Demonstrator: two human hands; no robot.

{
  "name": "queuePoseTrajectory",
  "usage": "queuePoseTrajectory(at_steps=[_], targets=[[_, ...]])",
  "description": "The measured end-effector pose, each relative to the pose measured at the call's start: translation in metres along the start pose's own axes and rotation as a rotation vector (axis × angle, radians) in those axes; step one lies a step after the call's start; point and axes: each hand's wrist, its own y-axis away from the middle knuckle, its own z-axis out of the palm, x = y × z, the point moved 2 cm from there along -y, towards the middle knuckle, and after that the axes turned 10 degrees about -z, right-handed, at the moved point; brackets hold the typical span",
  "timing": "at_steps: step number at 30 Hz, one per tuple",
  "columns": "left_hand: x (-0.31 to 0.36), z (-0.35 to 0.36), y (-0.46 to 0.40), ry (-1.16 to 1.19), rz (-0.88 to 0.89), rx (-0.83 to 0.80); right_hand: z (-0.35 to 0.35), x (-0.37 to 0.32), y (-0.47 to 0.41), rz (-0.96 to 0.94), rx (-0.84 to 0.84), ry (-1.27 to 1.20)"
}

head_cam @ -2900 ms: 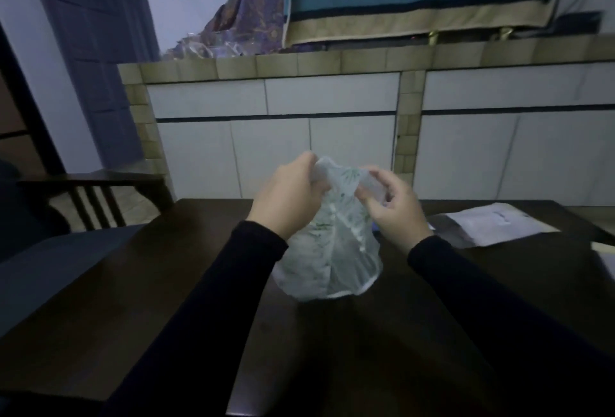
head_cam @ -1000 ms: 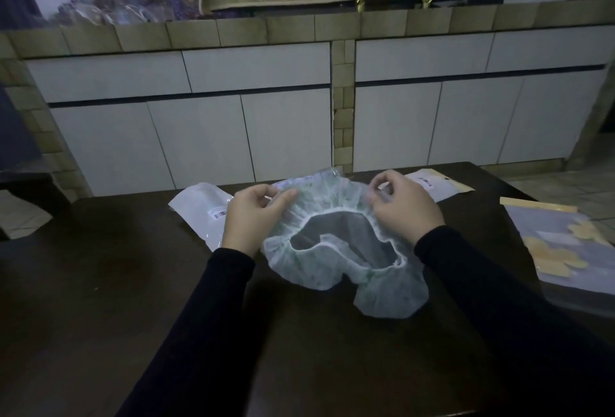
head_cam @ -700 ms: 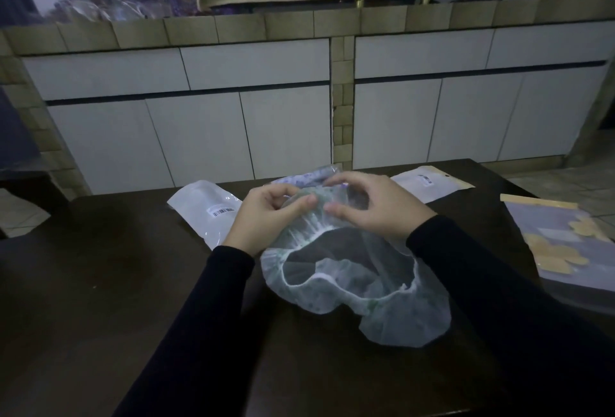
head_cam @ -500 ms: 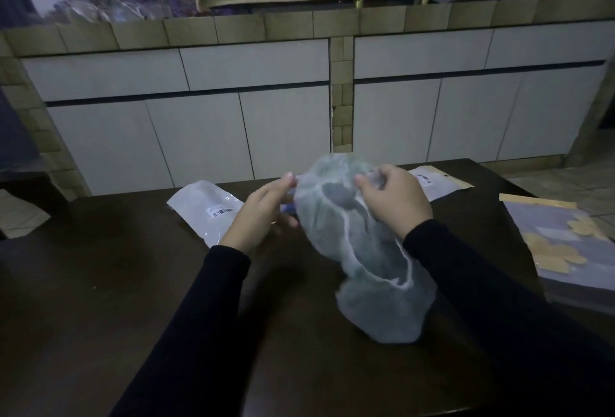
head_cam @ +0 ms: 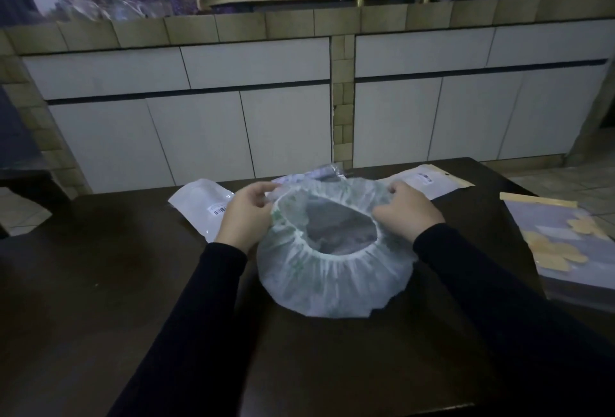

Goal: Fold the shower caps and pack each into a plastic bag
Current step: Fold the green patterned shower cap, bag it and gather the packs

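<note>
Apparently packaged bags (head_cam: 199, 207) lie behind shower cap (head_cam: 332, 280).

Shower cap (head_cam: 332, 280) is looking like thin translucent plastic film, crinkly, w/ white gathered elastic rim. Table (head_cam: 100, 283) is showing dark wood, smooth, semi-gloss. Bag (head_cam: 199, 207) at left is reading as glossy white plastic w/ paper barcode label. Wall tiles (head_cam: 266, 60) are looking smooth, glazed.

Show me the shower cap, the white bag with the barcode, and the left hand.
shower cap (head_cam: 332, 287), head view, gathered near side.
white bag (head_cam: 196, 198), head view, bare middle.
left hand (head_cam: 244, 215), head view, back of hand.
</note>
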Motion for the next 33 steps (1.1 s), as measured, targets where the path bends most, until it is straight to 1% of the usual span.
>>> queuePoseTrajectory(at_steps=[2,3,5,7,9,10,12,13,14,17,19,21,24,26,29,30,33], targets=[[-0.001,-0.007,-0.003,0.037,0.011,0.086,0.004,-0.001,0.002,-0.01,-0.079,-0.01],[0.002,-0.006,-0.002,0.047,0.039,0.092,0.007,-0.002,0.001,-0.075,-0.073,-0.014],[0.011,-0.001,0.005,0.025,0.144,0.073,0.01,-0.01,0.001,-0.291,0.041,0.034],[0.019,0.003,0.013,0.008,0.246,0.041,0.006,-0.024,0.004,-0.504,0.181,0.016],[0.024,0.007,0.019,0.002,0.303,0.006,0.005,-0.036,0.004,-0.633,0.216,-0.052],[0.025,0.01,0.02,-0.005,0.325,-0.013,0.007,-0.039,0.003,-0.647,0.184,-0.049],[0.028,0.016,0.025,-0.021,0.36,-0.056,0.013,-0.038,0.0,-0.63,0.071,0.013],[0.028,0.018,0.027,-0.024,0.373,-0.083,0.016,-0.034,-0.002,-0.608,0.035,0.031],[0.027,0.019,0.027,-0.029,0.364,-0.111,0.018,-0.03,-0.004,-0.581,0.033,0.031],[0.02,0.017,0.024,-0.071,0.266,-0.189,0.019,-0.021,-0.007,-0.524,0.145,-0.077],[0.014,0.017,0.02,-0.194,0.22,-0.214,0.016,-0.019,-0.006,-0.481,0.221,-0.149],[0.008,0.016,0.016,-0.319,0.145,-0.236,0.014,-0.017,-0.005,-0.45,0.275,-0.167],[0.004,0.017,0.014,-0.307,0.058,-0.274,0.015,-0.011,-0.006,-0.398,0.301,-0.174],[0.007,0.016,0.014,-0.288,0.051,-0.206,0.016,-0.005,-0.006,-0.357,0.306,-0.178],[0.005,0.006,0.005,-0.193,0.07,0.04,0.013,0.004,-0.005,-0.276,0.358,-0.088],[0.002,0.002,0.003,-0.172,0.065,0.091,0.012,0.007,-0.005,-0.243,0.365,-0.063],[-0.001,0.001,0.002,-0.204,0.078,0.131,0.014,0.013,-0.005,-0.147,0.286,-0.009]])
